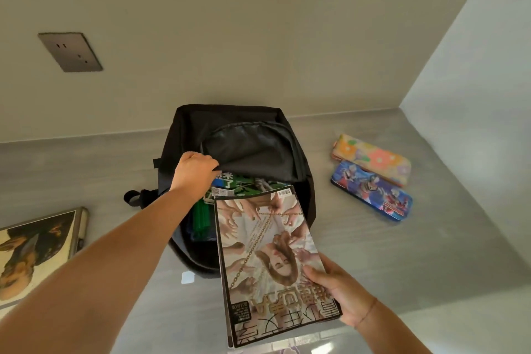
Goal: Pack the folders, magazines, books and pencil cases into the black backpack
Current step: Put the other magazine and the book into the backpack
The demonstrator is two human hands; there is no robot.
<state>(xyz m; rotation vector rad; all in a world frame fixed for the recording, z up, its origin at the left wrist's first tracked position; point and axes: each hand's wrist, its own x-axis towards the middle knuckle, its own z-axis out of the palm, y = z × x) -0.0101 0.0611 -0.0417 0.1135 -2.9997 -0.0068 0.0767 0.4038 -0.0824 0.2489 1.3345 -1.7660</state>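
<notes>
Left hand [195, 171]: fingers curled, gripping flap of backpack [247, 146], which lies open on table [402, 253]. Right hand [336, 293]: thumb atop magazine [270, 261], fingers beneath, its far end over the bag mouth. Two pencil cases [372, 177] lie right of bag.

Black backpack [253, 149] lies open on grey table [402, 261]. Left hand [195, 171] grips flap edge. Right hand [336, 293] holds magazine [267, 264] by near corner, far end over opening. Green magazine [241, 185] and green folder [202, 218] inside. Floral case [372, 158] and blue case [372, 190] right of backpack, side by side. Book [34, 247] at left edge.
</notes>
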